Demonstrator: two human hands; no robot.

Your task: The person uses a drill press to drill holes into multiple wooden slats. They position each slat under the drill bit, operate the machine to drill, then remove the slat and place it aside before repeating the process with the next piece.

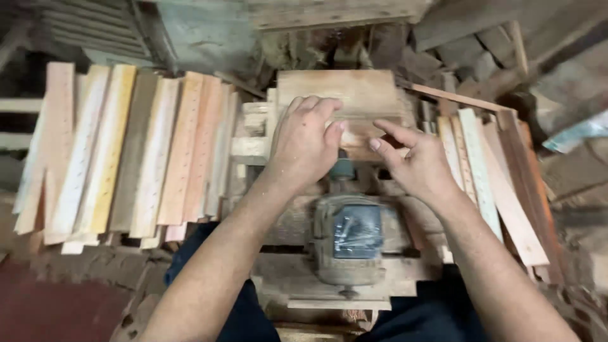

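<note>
Fingers [320,107] of my left hand [304,145] press flat on the wooden block [361,95] above the motor [351,237]; my right hand [418,164] hovers beside it, fingers spread, gripping nothing. I judge this a positioning step; steady downward pressure comes next. Drilled slats [126,145] lie stacked to the left.

Take the grey-green dusty motor [349,237] as your landmark: its top carries a dark blue-grey plate, and a teal shaft collar [343,168] sits just beyond it. Past that you have the pale tan wooden block [354,95] with faint brown grain. Left of the motor, the wooden slats [126,152] run cream, yellow, grey-brown and salmon-orange, several dotted with rows of small holes. Right of it, the strips [494,171] go pale cream to reddish brown.
</note>
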